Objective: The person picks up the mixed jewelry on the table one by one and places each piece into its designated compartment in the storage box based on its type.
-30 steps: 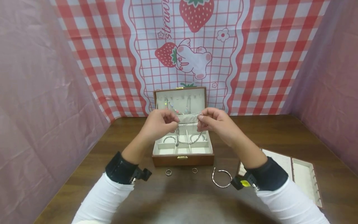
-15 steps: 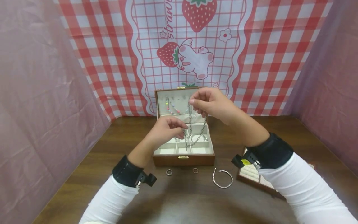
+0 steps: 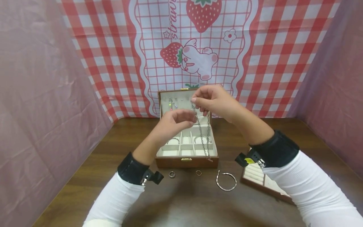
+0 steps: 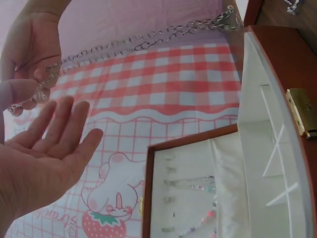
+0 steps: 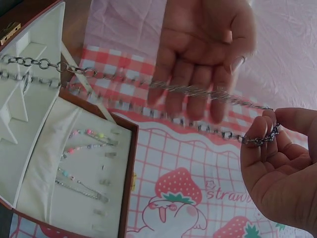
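My right grip (image 3: 216, 102) pinches a silver chain (image 5: 190, 89) between thumb and curled fingers, up in front of the raised lid (image 3: 181, 95) of a jewellery box (image 3: 170, 163). The chain hangs in two strands before the box's right-hand compartments, its lower end level with the front edge; I cannot tell whether they touch. My left grip (image 3: 177, 121) holds nothing, its fingers loosely extended, the tips right beside the strands; contact there is too blurred to judge. Beaded necklaces (image 5: 72, 150) hang inside the lid. On the bench (image 3: 170, 205), in front of the box, lie a left ring (image 3: 171, 177) and a right ring (image 3: 198, 175), then an open-ended bangle (image 3: 227, 190). Farther right, a brown-edged tray (image 3: 266, 189) sits partly behind my right sleeve (image 3: 306, 183).
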The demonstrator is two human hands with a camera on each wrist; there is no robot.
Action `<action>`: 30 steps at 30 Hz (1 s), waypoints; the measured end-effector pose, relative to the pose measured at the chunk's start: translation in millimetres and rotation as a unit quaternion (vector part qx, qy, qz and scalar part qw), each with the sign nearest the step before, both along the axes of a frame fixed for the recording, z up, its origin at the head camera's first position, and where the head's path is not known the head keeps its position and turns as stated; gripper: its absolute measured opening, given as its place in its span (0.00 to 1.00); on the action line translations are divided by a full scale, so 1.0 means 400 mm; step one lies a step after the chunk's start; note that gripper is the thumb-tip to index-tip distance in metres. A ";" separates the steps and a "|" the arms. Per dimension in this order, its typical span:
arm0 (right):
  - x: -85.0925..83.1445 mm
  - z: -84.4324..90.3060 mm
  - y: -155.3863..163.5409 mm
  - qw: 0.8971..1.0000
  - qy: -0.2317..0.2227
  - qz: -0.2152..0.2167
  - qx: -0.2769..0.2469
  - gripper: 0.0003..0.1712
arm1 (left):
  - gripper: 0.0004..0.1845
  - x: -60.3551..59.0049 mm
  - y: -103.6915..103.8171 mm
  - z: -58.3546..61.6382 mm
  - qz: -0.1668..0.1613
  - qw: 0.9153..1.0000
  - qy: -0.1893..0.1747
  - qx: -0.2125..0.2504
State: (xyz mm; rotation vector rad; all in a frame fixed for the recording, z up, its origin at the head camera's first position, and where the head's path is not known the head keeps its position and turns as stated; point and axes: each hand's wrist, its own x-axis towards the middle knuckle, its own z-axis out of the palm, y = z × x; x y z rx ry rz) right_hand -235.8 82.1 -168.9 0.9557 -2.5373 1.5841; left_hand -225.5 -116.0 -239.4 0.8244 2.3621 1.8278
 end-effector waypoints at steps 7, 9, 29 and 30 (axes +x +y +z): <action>-0.002 -0.018 0.040 0.999 -0.036 -0.015 -0.024 0.11 | 0.08 0.001 0.029 0.009 0.002 0.999 -0.014 0.046; -0.004 -0.026 0.049 0.999 -0.041 -0.011 -0.030 0.12 | 0.12 0.001 0.039 0.009 0.008 0.999 -0.016 0.050; -0.015 -0.104 0.102 0.991 -0.112 0.050 -0.051 0.11 | 0.06 0.016 0.070 0.050 0.033 0.995 0.016 0.090; -0.014 -0.106 0.101 0.990 -0.113 0.056 -0.054 0.11 | 0.06 0.017 0.070 0.053 0.033 0.996 0.017 0.086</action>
